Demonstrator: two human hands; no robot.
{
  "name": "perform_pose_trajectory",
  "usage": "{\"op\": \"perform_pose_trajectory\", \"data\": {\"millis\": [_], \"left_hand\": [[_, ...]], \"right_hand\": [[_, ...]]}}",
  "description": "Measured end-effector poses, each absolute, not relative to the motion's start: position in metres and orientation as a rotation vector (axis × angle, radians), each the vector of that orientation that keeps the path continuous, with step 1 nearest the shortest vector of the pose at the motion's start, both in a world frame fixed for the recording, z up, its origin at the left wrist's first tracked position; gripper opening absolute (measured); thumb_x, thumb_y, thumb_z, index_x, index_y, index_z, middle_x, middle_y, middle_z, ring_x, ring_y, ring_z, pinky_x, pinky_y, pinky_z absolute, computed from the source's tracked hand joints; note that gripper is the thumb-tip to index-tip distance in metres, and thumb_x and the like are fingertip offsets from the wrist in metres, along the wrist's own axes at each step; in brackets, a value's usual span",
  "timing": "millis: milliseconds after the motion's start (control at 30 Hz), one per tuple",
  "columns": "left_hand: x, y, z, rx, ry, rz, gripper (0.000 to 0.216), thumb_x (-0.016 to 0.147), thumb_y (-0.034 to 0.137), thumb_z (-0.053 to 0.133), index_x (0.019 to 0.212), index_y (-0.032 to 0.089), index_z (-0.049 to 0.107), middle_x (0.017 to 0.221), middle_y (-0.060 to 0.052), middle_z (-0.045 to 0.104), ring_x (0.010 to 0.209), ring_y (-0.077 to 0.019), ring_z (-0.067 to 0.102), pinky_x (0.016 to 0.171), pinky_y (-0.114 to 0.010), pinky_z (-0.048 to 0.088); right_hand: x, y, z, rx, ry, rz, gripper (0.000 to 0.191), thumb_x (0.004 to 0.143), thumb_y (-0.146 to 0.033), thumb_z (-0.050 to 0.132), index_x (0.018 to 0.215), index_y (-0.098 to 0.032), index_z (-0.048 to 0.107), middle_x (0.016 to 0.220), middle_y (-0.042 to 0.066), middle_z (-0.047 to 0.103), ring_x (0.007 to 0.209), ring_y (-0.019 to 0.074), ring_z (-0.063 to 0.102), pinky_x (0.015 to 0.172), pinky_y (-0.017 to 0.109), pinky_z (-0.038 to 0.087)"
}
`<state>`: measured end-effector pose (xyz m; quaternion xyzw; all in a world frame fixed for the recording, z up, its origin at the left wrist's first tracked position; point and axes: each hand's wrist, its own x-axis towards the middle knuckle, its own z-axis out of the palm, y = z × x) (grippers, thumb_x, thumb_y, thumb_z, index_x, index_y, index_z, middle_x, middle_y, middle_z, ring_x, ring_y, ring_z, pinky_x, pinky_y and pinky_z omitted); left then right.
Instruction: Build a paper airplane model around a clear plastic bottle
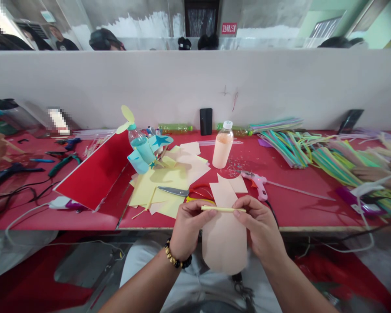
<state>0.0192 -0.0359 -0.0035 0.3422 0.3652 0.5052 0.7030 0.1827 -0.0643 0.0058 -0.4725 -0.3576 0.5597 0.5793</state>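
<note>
At the table's front edge, my left hand (193,224) and my right hand (256,224) pinch the two ends of a narrow pale-yellow paper strip (224,209). It lies level across a peach paper cutout (224,243) with a rounded lower end and a narrower upper part. Just beyond my left hand lie scissors (182,191) with red and yellow handles, on sheets of yellow paper (166,180). A pink-and-white glue gun (259,182) with a long clear glue stick rests past my right hand. Further back stands a peach-coloured bottle (223,145) with a white cap.
A blue bottle figure with paper parts (141,145) stands left of centre, beside a leaning red board (94,174). Bundles of pastel strips (289,145) cover the right side. A phone (206,121) leans on the white partition (150,82). Other people's hands show at both sides.
</note>
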Motion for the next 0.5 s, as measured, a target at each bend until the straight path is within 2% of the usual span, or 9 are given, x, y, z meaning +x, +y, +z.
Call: {"op": "perform_pose_trajectory", "data": {"millis": [200, 500], "left_hand": [[0.0183, -0.0356, -0.0008, 0.803, 0.797, 0.984, 0.024, 0.062, 0.023, 0.081, 0.084, 0.016, 0.073, 0.074, -0.004, 0.072, 0.062, -0.0141, 0.064, 0.061, -0.025, 0.049], [0.0199, -0.0360, -0.0004, 0.780, 0.837, 1.000, 0.020, 0.060, 0.025, 0.082, 0.077, 0.016, 0.076, 0.073, -0.005, 0.074, 0.062, -0.0152, 0.064, 0.062, -0.026, 0.051]], "right_hand": [[0.1837, -0.0658, 0.0041, -1.143, -0.916, 1.307, 0.016, 0.072, -0.031, 0.072, 0.074, -0.020, 0.061, 0.058, -0.003, 0.052, 0.050, 0.0093, 0.044, 0.048, 0.022, 0.032], [0.1846, -0.0647, 0.0037, -1.127, -0.912, 1.312, 0.013, 0.071, -0.028, 0.072, 0.072, -0.020, 0.062, 0.055, -0.004, 0.050, 0.048, 0.0085, 0.041, 0.046, 0.022, 0.029]]}}
